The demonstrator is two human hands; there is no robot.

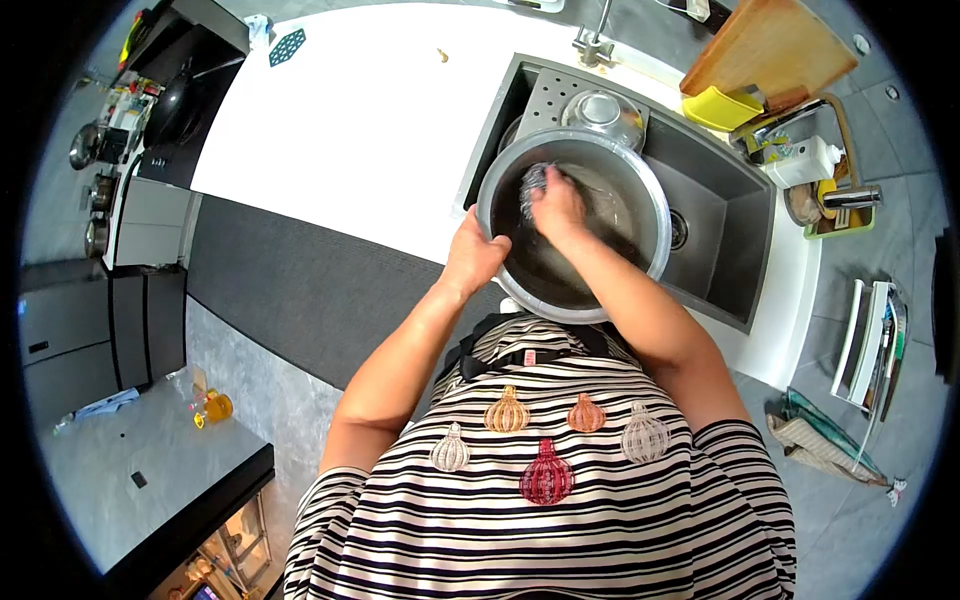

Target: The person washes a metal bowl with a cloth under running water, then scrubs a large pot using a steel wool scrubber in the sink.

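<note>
A large round metal basin (660, 215) rests over the sink, tilted toward me, with its inner wall wet and dull. My left hand (476, 254) grips its left rim, thumb over the edge and fingers hidden beneath. Inside the basin, my right hand (560, 205) is closed on a grey steel wool scrubber (533, 184), pressing it against the inner wall at the upper left. Just behind the rim, a shiny metal lid or pot (603, 112) sits by the perforated drainer plate (553, 95).
The dark double sink (735, 205) extends right, under a faucet (592, 46). A cutting board (765, 50), yellow container (720, 108) and white bottle (803, 160) stand at the right. Leftward is the white counter (350, 120), with a wok (178, 110) on the stove beyond.
</note>
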